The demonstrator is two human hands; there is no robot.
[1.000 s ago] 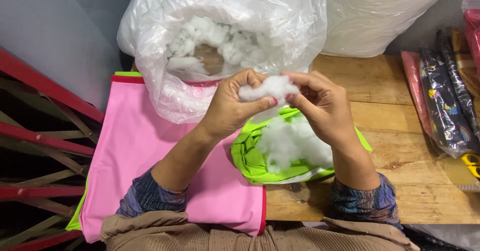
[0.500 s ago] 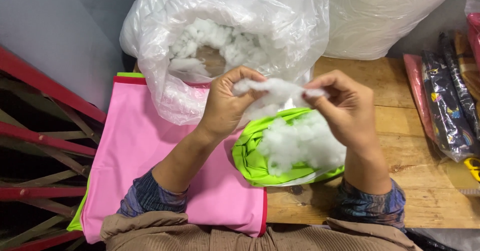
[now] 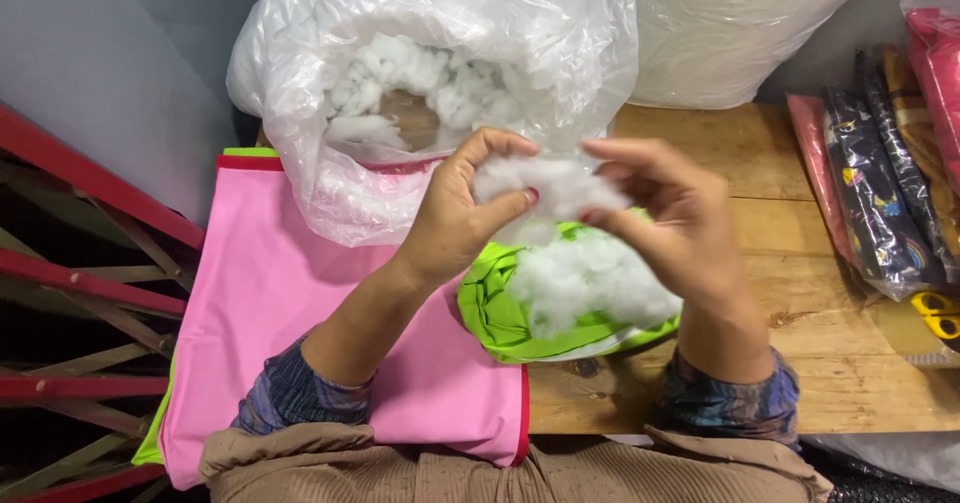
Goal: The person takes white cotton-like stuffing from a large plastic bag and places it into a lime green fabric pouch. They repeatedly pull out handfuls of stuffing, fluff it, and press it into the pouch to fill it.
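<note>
Left hand (image 3: 460,218) and right hand (image 3: 680,228) pinch white stuffing (image 3: 555,188) between them.

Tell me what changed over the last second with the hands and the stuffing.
The left hand and right hand drew apart sideways, teasing the white stuffing tuft into a wider, looser piece; both still pinch it. The green cover, pink fabric and plastic bag stayed put.

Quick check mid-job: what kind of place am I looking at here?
Probably a small sewing or stuffing workshop. A big clear plastic bag of white fibre filling stands on a wooden worktable, both hands pull a white tuft of filling above a lime-green fabric cover, and packaged fabrics lie alongside.
</note>
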